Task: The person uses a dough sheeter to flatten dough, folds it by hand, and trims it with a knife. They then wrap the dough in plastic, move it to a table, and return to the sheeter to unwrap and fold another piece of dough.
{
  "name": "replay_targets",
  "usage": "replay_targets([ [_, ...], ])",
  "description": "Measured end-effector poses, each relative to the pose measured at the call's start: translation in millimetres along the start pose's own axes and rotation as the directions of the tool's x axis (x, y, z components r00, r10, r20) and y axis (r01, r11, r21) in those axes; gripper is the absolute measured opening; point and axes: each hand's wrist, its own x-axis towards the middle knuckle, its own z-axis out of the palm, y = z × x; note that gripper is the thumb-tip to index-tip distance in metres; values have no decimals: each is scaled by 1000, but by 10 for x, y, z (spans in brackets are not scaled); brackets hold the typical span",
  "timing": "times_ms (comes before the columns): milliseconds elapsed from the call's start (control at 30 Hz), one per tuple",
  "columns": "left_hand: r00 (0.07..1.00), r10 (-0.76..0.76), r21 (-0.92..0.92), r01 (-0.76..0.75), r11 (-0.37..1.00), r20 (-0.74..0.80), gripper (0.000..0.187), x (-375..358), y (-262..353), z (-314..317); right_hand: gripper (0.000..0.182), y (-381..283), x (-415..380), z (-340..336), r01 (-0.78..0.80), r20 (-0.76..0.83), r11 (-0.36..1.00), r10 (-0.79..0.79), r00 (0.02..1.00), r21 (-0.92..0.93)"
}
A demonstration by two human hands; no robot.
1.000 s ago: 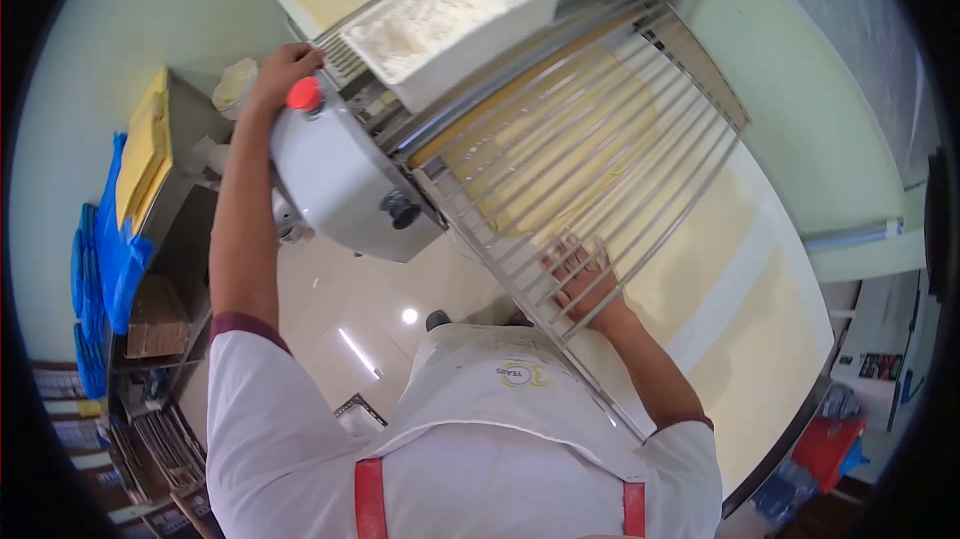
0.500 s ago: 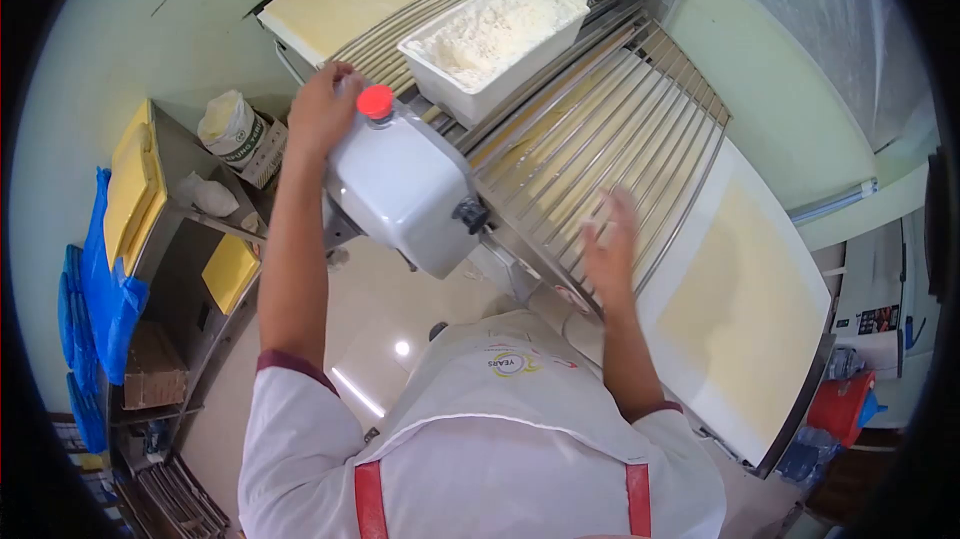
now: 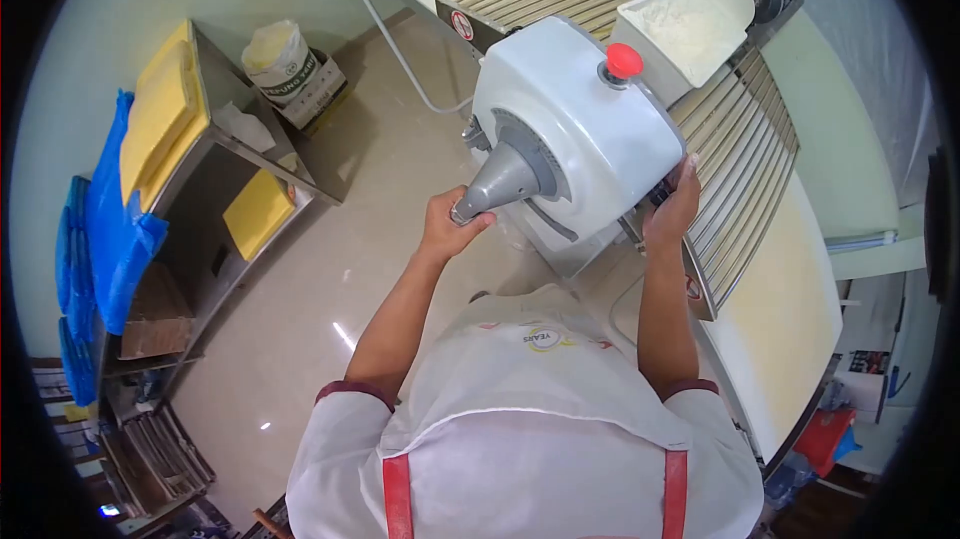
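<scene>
The grey cone-shaped lever [image 3: 500,182] sticks out from the front of the white housing [image 3: 575,134] of a dough-rolling machine, just above the person's chest, and the left hand [image 3: 450,224] is curled around its narrow tip, fingers wrapped shut on it. The right hand [image 3: 672,211] is pressed against the lower right edge of the housing, where a dark knob [image 3: 660,194] seems to sit; the fingers hide it, so I cannot tell whether they pinch it or only rest on it. To work the lever well, I judge the grip should stay close to the tip, the wrist in line with the forearm, and the push steady rather than jerked, with the other hand bracing the housing. A red button [image 3: 623,60] stands on top of the housing, and behind it a white tub of flour [image 3: 682,27] rests on the wire guard [image 3: 745,154] that arches over the belt. Pale dough [image 3: 800,294] lies on the belt to the right, under and past the guard. To the left, apart from the machine, a metal shelf [image 3: 250,154] carries yellow boards [image 3: 160,114], with a blue bag [image 3: 110,229] beside it and a sack [image 3: 290,69] on the floor [image 3: 330,269] near the wall.
</scene>
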Motion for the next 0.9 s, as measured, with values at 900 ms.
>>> replay_targets([
  [900, 979, 158, 219, -127, 967, -128, 29, 75, 114, 2, 40, -207, -33, 216, 583, 273, 649, -521, 809, -489],
])
